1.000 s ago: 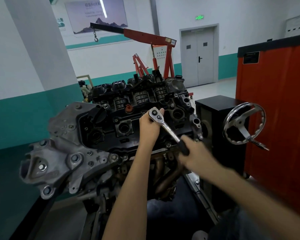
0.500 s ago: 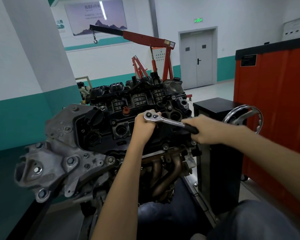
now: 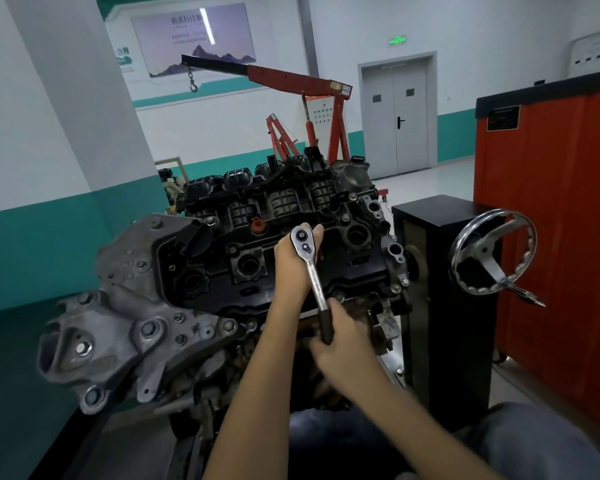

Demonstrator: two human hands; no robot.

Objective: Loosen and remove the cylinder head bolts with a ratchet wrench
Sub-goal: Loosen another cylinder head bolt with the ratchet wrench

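1. The left hand (image 3: 293, 263) cups the head of the ratchet wrench (image 3: 313, 273) on the engine (image 3: 361, 268) top. The bolt beneath is hidden.
2. The right hand (image 3: 342, 346) grips the black handle. Swing it squarely, head pressed down.

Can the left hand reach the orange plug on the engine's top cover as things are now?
Probably yes. The orange plug stands uncovered just beside the left hand, with nothing between them. But that hand holds the head of the ratchet wrench and must let go first.
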